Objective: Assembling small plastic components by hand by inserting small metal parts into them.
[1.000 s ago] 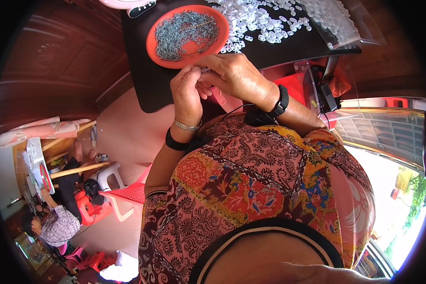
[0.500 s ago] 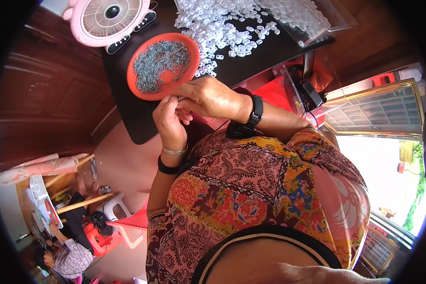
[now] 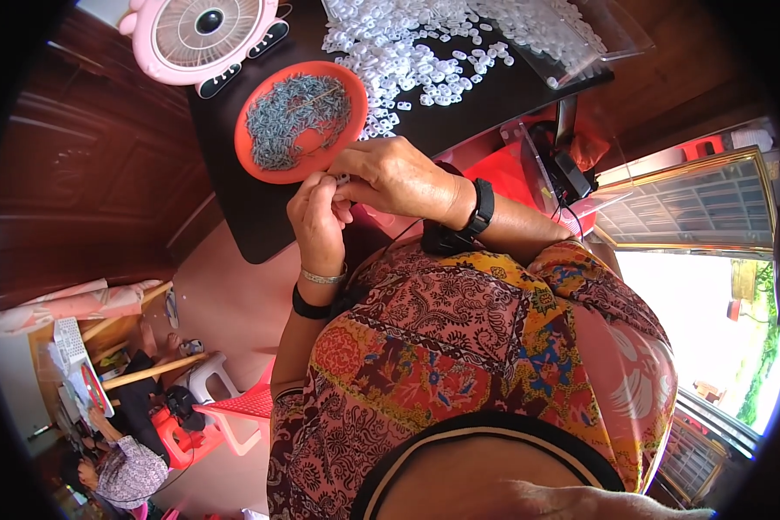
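My left hand [image 3: 318, 227] and my right hand [image 3: 403, 179] meet just below an orange-red bowl [image 3: 358, 87]. Fingertips of both hands are pinched together around a small white plastic piece [image 3: 343, 179] with a dark hole, mostly covered by the fingers. Whether a screw is also in the pinch cannot be seen. Small grey screws [image 3: 277, 121] fill the bowl, apart from a bare patch near its middle. Beyond my right hand, a large heap of similar white plastic pieces [image 3: 390, 65] with holes spreads over the black table [image 3: 243, 208].
A pink fan [image 3: 208, 22] stands at the table's far left. At the far right, a clear plastic tray [image 3: 615, 48] holds more white pieces. A red chair [image 3: 243, 406] stands at lower left, with another person [image 3: 130, 472] seated beyond it.
Both hands have shifted slightly right, still pinched together. A bit more of the white piece with its dark hole now shows between the fingers. The bowl and heap look the same.
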A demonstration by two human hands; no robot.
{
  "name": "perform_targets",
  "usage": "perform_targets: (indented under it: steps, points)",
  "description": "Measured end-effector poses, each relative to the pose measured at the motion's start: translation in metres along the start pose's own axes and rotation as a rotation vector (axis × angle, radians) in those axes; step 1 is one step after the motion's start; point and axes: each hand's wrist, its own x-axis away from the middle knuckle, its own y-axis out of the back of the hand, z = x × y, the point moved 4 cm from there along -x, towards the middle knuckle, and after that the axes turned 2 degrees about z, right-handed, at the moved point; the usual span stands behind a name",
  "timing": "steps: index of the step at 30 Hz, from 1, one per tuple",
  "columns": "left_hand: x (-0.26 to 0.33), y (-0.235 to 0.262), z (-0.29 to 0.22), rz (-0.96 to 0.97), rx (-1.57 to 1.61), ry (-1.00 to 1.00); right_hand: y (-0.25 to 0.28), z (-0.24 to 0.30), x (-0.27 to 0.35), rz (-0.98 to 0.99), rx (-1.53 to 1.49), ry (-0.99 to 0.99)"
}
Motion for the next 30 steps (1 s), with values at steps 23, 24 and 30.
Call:
perform_targets:
  steps: [23, 24, 30]
  points:
    - [0.0, 0.005, 0.001, 0.077, -0.011, 0.012, 0.223, -0.027, -0.008, -0.715, 0.731, -0.252]
    - [-0.002, 0.001, 0.001, 0.087, -0.009, 0.015, 0.245, -0.04, -0.004, -0.74, 0.942, -0.188]
    - [-0.003, 0.002, 0.001, 0.057, -0.025, 0.027, 0.221, -0.05, -0.001, -0.517, 0.62, -0.367]
